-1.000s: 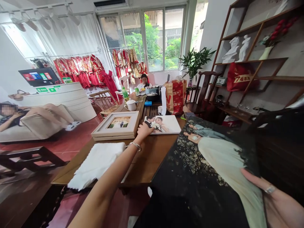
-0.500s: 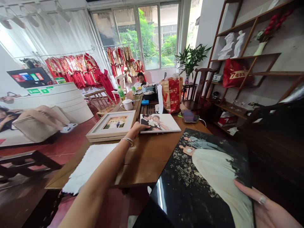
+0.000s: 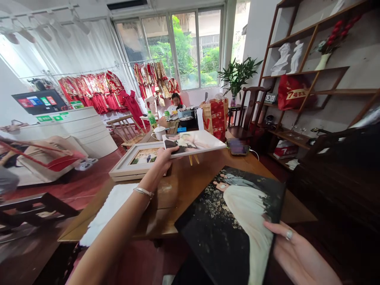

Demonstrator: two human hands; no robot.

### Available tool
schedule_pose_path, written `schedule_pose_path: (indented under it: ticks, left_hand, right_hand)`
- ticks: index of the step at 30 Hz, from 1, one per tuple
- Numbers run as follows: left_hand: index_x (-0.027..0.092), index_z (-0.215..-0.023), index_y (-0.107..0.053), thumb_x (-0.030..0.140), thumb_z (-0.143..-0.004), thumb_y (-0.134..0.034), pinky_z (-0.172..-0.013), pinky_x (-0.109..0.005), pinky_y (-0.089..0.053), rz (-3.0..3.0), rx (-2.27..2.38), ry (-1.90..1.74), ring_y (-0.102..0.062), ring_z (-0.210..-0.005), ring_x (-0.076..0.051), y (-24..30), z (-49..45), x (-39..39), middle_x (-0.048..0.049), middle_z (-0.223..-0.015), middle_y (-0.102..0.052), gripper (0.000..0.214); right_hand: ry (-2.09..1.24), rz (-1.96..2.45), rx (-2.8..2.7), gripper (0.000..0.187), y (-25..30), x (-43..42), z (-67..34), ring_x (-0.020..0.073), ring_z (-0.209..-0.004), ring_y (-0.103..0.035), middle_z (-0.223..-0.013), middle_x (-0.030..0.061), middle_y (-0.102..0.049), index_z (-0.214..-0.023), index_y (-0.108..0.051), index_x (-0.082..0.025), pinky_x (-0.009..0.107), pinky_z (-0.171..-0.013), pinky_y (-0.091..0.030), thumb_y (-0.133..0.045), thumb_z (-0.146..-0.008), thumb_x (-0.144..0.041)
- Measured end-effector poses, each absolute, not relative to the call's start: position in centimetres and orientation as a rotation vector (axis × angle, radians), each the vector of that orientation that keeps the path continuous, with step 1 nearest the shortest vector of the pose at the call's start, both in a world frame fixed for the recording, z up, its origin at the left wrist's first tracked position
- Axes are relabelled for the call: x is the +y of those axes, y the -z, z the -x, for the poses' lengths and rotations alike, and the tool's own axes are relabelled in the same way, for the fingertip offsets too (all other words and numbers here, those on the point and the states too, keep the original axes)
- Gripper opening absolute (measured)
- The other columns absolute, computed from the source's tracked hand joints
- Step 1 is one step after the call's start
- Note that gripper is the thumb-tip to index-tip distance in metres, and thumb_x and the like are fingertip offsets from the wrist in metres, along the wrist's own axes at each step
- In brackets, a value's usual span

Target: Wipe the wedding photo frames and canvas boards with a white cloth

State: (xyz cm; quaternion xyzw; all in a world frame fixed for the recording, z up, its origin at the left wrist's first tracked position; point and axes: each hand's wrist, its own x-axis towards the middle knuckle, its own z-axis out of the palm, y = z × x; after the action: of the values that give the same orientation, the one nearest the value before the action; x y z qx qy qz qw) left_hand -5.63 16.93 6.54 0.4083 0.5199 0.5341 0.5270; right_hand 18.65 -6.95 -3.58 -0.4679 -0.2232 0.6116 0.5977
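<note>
My left hand (image 3: 164, 157) is closed on the near left corner of a white-edged photo panel (image 3: 197, 141) that shows a couple. The panel is tilted and lifted off the table, with small wooden legs visible beneath it. My right hand (image 3: 289, 239) grips the right edge of a large dark photo panel (image 3: 234, 221), thumb on its front. It pictures a couple, one in a long white gown, and is held slanted over the table's near edge. Just left of the lifted panel lies a pale frame (image 3: 135, 152) with a photo in it, partly covered by my left hand.
On the wooden table (image 3: 190, 190) are a white cloth (image 3: 109, 208), a lidded white cup (image 3: 159, 132), a red-and-brown paper bag (image 3: 214, 118) and a phone (image 3: 237, 146) on a cable. A person (image 3: 176, 103) sits at the far end. Shelves (image 3: 297, 79) stand right.
My left hand has raised the white-edged panel off the table and moved it slightly left. My right hand has brought the dark panel left. A red strap-like shape has appeared at the far left.
</note>
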Motion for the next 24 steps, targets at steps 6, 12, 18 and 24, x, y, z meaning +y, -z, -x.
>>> schedule_pose_path:
  ticks: [6, 12, 18, 24]
  left_hand:
    - [0.010, -0.079, -0.058, 0.002, -0.073, -0.060, -0.055, -0.024, -0.057, -0.977, 1.043, -1.435, -0.063, -0.058, -0.013, -11.1, 8.1, 14.0, -0.0027, -0.071, -0.065, 0.010]
    - [0.008, -0.075, -0.059, -0.001, -0.073, -0.057, -0.054, -0.024, -0.058, -0.946, 0.931, -1.524, -0.064, -0.057, -0.014, -13.6, 9.3, 10.6, -0.0048, -0.071, -0.066, 0.010]
    - [0.010, -0.075, -0.060, 0.003, -0.071, -0.061, -0.046, -0.019, -0.055, -1.013, 0.961, -1.501, -0.061, -0.047, -0.011, -14.0, 10.2, 8.8, -0.0022, -0.064, -0.065, 0.009]
    - [0.011, -0.076, -0.060, 0.005, -0.068, -0.066, -0.052, -0.021, -0.056, -1.047, 0.924, -1.483, -0.063, -0.051, -0.012, -13.8, 10.6, 8.1, -0.0025, -0.066, -0.065, 0.011]
  right_hand:
    - [-1.250, 1.001, -0.544, 0.022, 3.8, -2.6, -15.1, 0.0259, -0.094, -0.066, -0.090, 0.0040, -0.073, -0.095, -0.064, -0.019, 0.040, -0.082, -0.057, -0.057, -0.075, -0.019]
    - [-1.220, 0.965, -0.341, 0.026, 3.8, 0.7, -11.7, 0.0233, -0.095, -0.065, -0.091, 0.0028, -0.071, -0.095, -0.061, -0.018, 0.036, -0.082, -0.057, -0.061, -0.070, -0.017]
    - [-1.106, 0.910, -0.260, 0.020, 5.7, 3.5, -9.2, 0.0179, -0.084, -0.066, -0.081, 0.0000, -0.069, -0.084, -0.058, -0.020, 0.030, -0.074, -0.057, -0.062, -0.064, -0.017]
    - [-1.109, 0.859, -0.200, 0.019, 5.8, 6.7, -8.0, 0.0158, -0.080, -0.064, -0.080, -0.0008, -0.065, -0.083, -0.053, -0.021, 0.032, -0.071, -0.056, -0.056, -0.065, -0.016]
